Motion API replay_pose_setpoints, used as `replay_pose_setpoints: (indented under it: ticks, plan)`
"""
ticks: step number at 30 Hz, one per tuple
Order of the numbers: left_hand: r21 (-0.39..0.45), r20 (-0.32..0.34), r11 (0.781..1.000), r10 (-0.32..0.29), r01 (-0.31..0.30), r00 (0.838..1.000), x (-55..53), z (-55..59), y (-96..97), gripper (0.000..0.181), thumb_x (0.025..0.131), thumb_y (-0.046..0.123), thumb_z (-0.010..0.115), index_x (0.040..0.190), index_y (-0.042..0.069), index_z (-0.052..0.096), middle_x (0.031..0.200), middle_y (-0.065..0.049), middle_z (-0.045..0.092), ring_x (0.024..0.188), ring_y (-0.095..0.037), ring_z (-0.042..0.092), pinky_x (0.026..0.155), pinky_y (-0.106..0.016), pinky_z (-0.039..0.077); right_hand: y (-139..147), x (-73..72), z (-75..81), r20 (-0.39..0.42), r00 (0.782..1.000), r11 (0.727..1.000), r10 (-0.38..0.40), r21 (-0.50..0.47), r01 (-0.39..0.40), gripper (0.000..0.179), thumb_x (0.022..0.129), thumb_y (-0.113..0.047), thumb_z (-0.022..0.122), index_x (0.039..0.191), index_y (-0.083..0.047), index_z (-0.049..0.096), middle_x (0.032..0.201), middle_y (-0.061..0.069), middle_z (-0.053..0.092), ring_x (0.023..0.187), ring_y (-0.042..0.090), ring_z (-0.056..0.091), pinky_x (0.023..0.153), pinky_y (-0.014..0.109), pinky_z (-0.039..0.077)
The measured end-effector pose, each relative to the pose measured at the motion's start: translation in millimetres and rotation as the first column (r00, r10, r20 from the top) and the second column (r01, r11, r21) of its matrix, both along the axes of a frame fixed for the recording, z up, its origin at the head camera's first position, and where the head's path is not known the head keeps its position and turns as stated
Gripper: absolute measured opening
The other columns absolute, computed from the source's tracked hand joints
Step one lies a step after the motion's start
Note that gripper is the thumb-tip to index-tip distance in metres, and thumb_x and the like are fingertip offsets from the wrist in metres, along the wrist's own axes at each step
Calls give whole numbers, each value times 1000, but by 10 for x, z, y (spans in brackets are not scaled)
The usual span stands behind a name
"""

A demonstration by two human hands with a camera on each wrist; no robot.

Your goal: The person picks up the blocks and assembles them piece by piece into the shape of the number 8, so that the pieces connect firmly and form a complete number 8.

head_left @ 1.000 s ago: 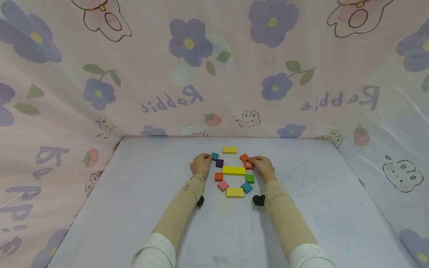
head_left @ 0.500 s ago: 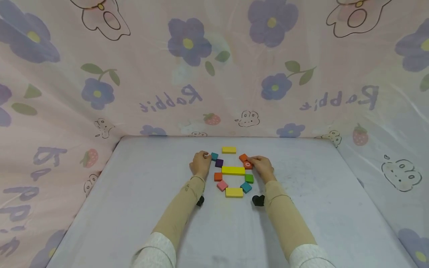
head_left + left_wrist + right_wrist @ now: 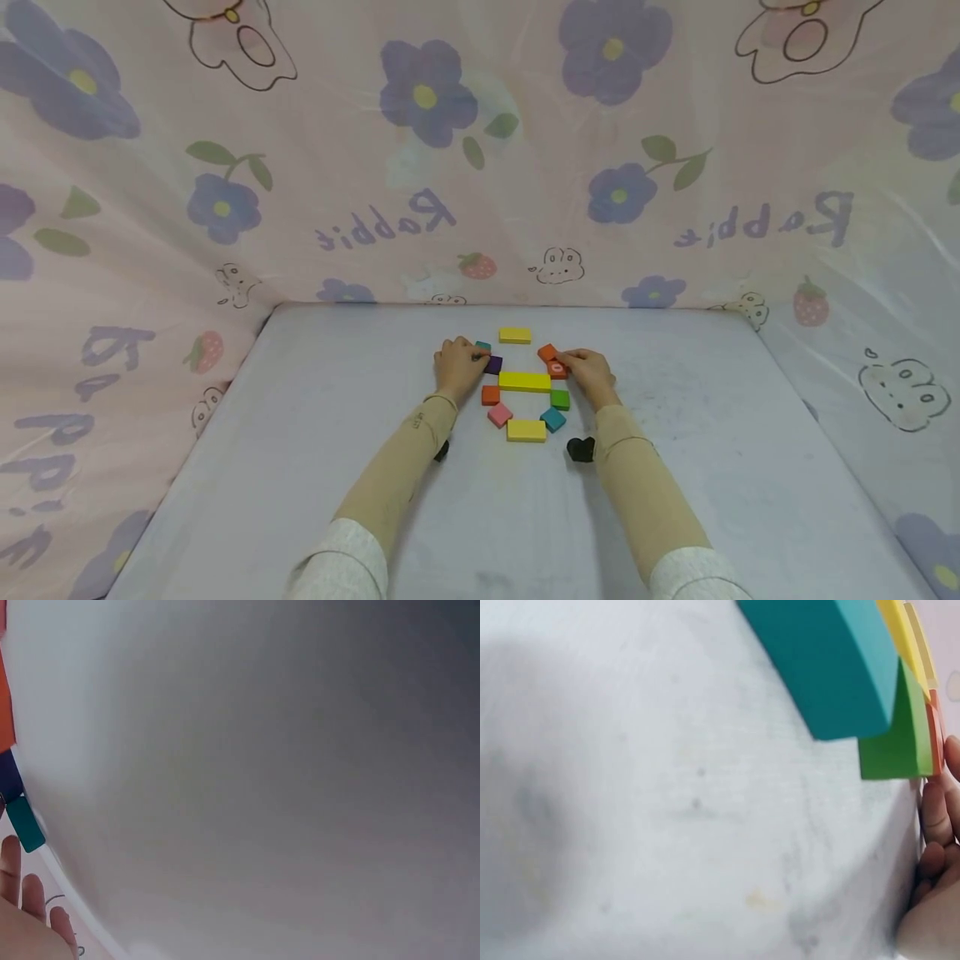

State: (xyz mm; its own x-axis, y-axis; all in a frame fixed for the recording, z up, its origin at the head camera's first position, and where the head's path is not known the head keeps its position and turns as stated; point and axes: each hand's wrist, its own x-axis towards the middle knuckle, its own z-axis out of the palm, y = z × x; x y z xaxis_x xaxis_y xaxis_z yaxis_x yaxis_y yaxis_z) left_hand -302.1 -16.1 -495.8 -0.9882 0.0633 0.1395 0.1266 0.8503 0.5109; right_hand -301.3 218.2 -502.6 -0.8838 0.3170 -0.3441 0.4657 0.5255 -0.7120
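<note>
My left hand point(image 3: 459, 367) reaches in from the left, fingertips over the teal block point(image 3: 483, 345) and at the purple block point(image 3: 493, 365). In the left wrist view three of its fingers stand loosely extended beside the teal block point(image 3: 25, 823). My right hand point(image 3: 590, 373) pinches the tilted orange block point(image 3: 547, 352) at its right corner, just above the red-orange block with a white mark point(image 3: 557, 370). Between the hands lies a long yellow block point(image 3: 524, 382). A shorter yellow block point(image 3: 514, 335) sits apart at the top.
Below the long yellow block, an orange block point(image 3: 491, 396), pink block point(image 3: 499, 415), yellow block point(image 3: 527, 431), teal block point(image 3: 553, 418) and green block point(image 3: 560, 400) form a ring. Black heart-shaped pieces point(image 3: 581, 450) show by both forearms. A patterned curtain point(image 3: 480, 167) surrounds the white table point(image 3: 300, 500).
My left hand has shifted right, from the teal block's left side to over it and up to the purple block. The right hand has stayed at the orange block.
</note>
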Motion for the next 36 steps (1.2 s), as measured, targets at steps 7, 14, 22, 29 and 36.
replay_pose_setpoints:
  ticks: [7, 14, 22, 29, 36]
  plan:
    - [-27, 8, 999, -38, 38, 999, 11, 15, -25, 21, 85, 34, 66, 101, 23, 73, 102, -2, 62, 99, -22, 49, 91, -44, 35, 4, 12, 14, -8, 1000, 1000, -4, -10, 4, 48, 89, -48, 55, 120, -12, 61, 132, 10, 55, 122, 29, 41, 106, 54, 17]
    - [-37, 9, 998, -54, 54, 998, 11, 12, -30, 26, 85, 37, 65, 106, 23, 71, 102, -2, 62, 99, -22, 48, 91, -43, 35, 5, 2, 0, -13, 1000, 1000, 2, 0, -2, 48, 89, -47, 54, 121, -12, 61, 133, 11, 55, 124, 30, 41, 106, 54, 16]
    - [-75, 32, 995, -70, 72, 997, -5, 8, -68, 26, 86, 40, 64, 107, 27, 71, 100, -1, 59, 97, -21, 45, 89, -42, 33, 2, 7, 0, -20, 1000, 1000, 4, 9, -3, 48, 89, -47, 54, 120, -12, 61, 134, 11, 54, 126, 30, 40, 107, 55, 14]
    - [-69, 54, 995, -73, 77, 996, -2, 14, -80, 27, 86, 40, 63, 109, 27, 70, 99, -1, 59, 97, -21, 44, 90, -43, 32, 3, -1, -11, -20, 1000, 1000, 6, 17, -5, 48, 89, -47, 54, 121, -11, 61, 135, 12, 53, 126, 30, 40, 107, 56, 15]
    - [-78, 44, 994, -78, 82, 996, 20, 9, -77, 29, 86, 41, 63, 110, 26, 70, 101, -1, 61, 98, -22, 46, 90, -44, 34, -1, -4, -14, -10, 1000, 1000, -1, 17, 1, 48, 89, -47, 54, 121, -12, 61, 135, 12, 53, 125, 30, 40, 106, 55, 16]
